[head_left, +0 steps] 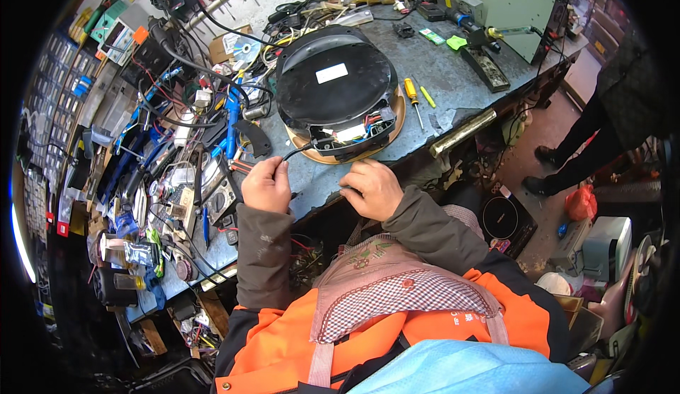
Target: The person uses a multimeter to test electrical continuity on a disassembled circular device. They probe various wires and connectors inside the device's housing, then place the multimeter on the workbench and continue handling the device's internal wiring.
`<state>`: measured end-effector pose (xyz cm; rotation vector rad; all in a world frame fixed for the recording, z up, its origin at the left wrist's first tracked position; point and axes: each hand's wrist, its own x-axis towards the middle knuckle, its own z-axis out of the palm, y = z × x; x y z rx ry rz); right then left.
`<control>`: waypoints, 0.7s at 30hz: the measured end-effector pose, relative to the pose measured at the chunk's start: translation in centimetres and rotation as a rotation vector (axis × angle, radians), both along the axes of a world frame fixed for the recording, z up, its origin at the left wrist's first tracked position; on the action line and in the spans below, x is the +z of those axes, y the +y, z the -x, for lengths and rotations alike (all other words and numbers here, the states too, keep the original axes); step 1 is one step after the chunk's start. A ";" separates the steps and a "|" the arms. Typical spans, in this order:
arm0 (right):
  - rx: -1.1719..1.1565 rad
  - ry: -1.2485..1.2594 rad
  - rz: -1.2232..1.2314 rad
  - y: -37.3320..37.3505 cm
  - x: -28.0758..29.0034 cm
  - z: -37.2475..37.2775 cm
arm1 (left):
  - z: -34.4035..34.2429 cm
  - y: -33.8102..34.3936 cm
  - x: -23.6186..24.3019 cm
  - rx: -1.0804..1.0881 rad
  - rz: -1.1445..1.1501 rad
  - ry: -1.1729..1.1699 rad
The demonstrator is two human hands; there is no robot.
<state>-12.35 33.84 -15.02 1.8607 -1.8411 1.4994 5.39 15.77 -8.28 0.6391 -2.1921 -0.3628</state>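
On the bench (453, 75) in front of you, slightly left of your body's middle, sits a round black device (334, 86), its wiring bay facing you. Your left hand (266, 187) has finger and thumb pinched together on a black cable (297, 151) that runs to the device's near left side. Your right hand (372, 190) is curled just beside its front edge; you may be holding something there, but I cannot tell.

Your best approach is probably to keep the cable slack, guide it close to where it meets the device, and avoid tugging, since the thin coloured wires (374, 121) in the bay look easy to snag. Steadying the rim with your right hand should help.

Right of the device lie a yellow screwdriver (413, 95) and a yellow-green pen (428, 96). On your left, an orange handle (241, 166) and a curved black piece (253, 139) crowd that hand, with tangled clutter beyond.
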 end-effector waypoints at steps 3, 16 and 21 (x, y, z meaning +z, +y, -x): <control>-0.001 -0.002 0.006 -0.1 0.0 -0.1 | 0.1 2.0 -0.6 0.014 0.181 0.008; -0.003 0.010 0.016 -0.1 0.4 0.0 | 0.5 5.0 -5.0 0.065 0.155 0.007; -0.002 -0.009 0.012 -0.1 0.3 -0.1 | 1.0 5.7 -5.7 0.058 0.161 -0.001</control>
